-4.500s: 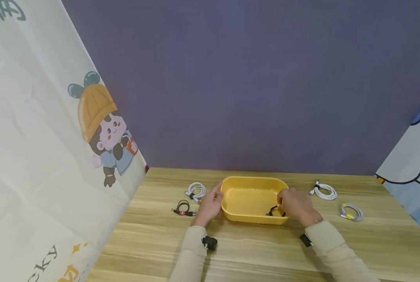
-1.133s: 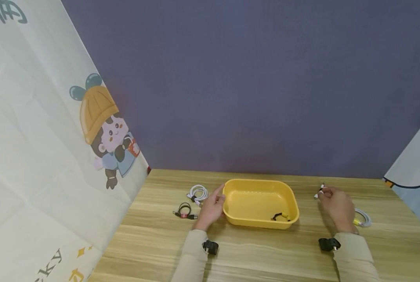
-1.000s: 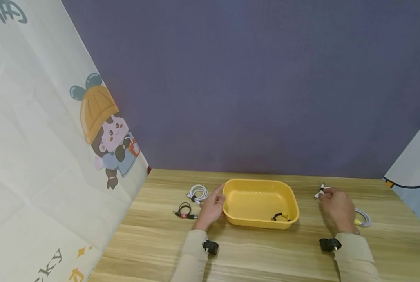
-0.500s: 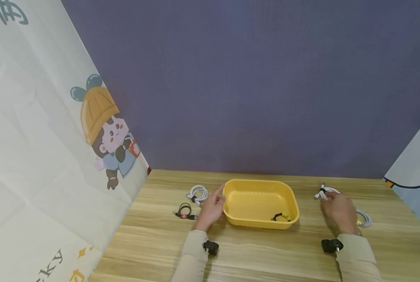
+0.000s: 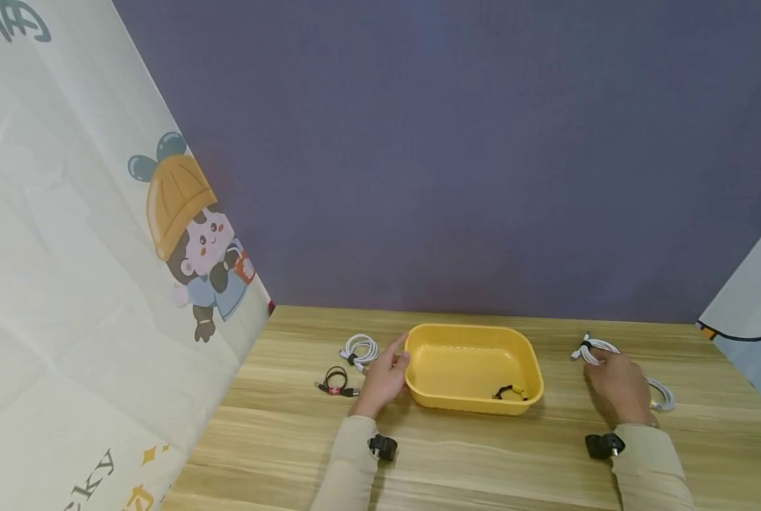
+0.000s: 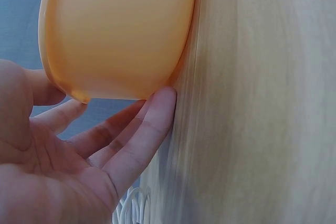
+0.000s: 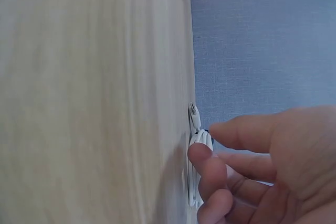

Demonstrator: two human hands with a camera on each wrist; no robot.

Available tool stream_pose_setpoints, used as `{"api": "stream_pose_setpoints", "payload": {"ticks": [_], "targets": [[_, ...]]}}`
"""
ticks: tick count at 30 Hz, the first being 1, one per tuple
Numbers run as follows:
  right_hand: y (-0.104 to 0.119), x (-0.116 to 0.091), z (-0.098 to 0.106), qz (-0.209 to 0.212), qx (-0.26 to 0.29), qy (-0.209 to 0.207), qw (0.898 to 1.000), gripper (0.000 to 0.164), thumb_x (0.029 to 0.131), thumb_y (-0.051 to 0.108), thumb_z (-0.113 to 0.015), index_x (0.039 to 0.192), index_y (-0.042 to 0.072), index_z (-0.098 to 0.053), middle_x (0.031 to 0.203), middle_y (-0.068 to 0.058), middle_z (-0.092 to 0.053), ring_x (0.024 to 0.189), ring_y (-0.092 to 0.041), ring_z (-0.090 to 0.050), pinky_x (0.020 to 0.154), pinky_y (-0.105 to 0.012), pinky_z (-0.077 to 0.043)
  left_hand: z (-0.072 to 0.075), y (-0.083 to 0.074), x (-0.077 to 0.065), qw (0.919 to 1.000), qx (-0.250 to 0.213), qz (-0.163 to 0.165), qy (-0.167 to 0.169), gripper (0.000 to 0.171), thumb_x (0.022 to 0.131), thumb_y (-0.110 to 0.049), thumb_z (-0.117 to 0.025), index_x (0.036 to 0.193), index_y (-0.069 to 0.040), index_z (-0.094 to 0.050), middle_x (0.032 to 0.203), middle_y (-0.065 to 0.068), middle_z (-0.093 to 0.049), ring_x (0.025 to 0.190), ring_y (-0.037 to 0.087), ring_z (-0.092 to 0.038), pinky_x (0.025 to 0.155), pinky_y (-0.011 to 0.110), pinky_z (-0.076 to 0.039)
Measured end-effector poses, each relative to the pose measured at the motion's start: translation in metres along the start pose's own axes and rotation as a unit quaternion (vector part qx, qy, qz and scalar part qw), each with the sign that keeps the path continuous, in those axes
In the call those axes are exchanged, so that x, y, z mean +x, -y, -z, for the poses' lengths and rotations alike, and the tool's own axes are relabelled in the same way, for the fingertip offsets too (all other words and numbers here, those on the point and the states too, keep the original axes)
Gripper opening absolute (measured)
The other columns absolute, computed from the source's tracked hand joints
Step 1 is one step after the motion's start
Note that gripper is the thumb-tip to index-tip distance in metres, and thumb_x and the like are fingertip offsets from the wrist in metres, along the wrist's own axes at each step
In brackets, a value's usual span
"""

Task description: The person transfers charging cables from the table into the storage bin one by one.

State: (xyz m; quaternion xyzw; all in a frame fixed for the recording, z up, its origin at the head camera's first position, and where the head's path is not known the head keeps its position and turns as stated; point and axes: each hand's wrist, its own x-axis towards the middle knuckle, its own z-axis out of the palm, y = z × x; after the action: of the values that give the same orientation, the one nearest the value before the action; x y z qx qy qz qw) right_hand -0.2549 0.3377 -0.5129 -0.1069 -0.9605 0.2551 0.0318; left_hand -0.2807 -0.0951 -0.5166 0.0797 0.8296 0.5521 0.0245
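Note:
Toward the right of the table, a coiled white charging cable (image 5: 600, 345) with a black tie lies by my right hand (image 5: 620, 387). In the right wrist view, my curled fingers (image 7: 212, 177) and thumb meet at the edge of that coil (image 7: 195, 182), pinching it close to the tabletop. My left hand (image 5: 383, 380) rests against the left end of the yellow tray (image 5: 476, 404). Its fairly straight fingers (image 6: 144, 140) touch the tray's end wall in the left wrist view. Inside the tray, at the near right corner, sits a small black cable (image 5: 503, 390) with a yellow tie.
Another white cable coil (image 5: 359, 348) and a thin black cable (image 5: 336, 383) with a red tie lie left of the tray. Beyond my right hand is a grey-white coiled cable (image 5: 664, 397), partly hidden. A purple-grey partition (image 5: 470, 163) rises behind the wooden table (image 5: 278, 447).
My right hand has gone from the tray, where it held a black cable, to the white cable. Lately it has shifted slightly nearer and rightward, baring more coil. The left hand stays.

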Motion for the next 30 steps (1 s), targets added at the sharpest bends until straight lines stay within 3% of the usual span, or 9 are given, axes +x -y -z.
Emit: {"api": "stream_pose_setpoints", "payload": {"ticks": [10, 19, 30], "targets": [[-0.0004, -0.0027, 0.0004, 0.013, 0.004, -0.002, 1.000, 0.047, 0.097, 0.020, -0.056, 0.136, -0.006, -0.060, 0.130, -0.037, -0.059, 0.106, -0.063, -0.058, 0.065, -0.055, -0.053, 0.0000, -0.0003, -0.0001, 1.0000, -0.002, 0.001, 0.001, 0.047, 0.109, -0.026, -0.048, 0.156, -0.024, -0.045, 0.120, 0.021, -0.071, 0.086, 0.023, -0.071, 0.063, 0.031, -0.063], [-0.0008, -0.0038, -0.0013, 0.004, 0.014, 0.001, 1.000, 0.041, 0.097, 0.020, -0.058, 0.127, -0.006, -0.066, 0.123, -0.036, -0.064, 0.083, -0.043, -0.067, 0.053, -0.035, -0.046, 0.0007, 0.0000, -0.0005, 1.0000, -0.002, 0.003, 0.002, 0.047, 0.109, -0.027, -0.048, 0.156, -0.025, -0.044, 0.120, 0.021, -0.071, 0.087, 0.024, -0.072, 0.063, 0.032, -0.063], [-0.0004, -0.0026, -0.0013, 0.005, 0.014, -0.015, 1.000, 0.030, 0.096, 0.017, -0.061, 0.112, -0.005, -0.071, 0.104, -0.030, -0.071, 0.079, -0.041, -0.067, 0.051, -0.038, -0.046, 0.0000, 0.0004, 0.0010, 1.0000, 0.000, 0.005, 0.006, 0.048, 0.109, -0.026, -0.047, 0.157, -0.025, -0.044, 0.122, 0.021, -0.070, 0.085, 0.023, -0.072, 0.062, 0.032, -0.063]]}}
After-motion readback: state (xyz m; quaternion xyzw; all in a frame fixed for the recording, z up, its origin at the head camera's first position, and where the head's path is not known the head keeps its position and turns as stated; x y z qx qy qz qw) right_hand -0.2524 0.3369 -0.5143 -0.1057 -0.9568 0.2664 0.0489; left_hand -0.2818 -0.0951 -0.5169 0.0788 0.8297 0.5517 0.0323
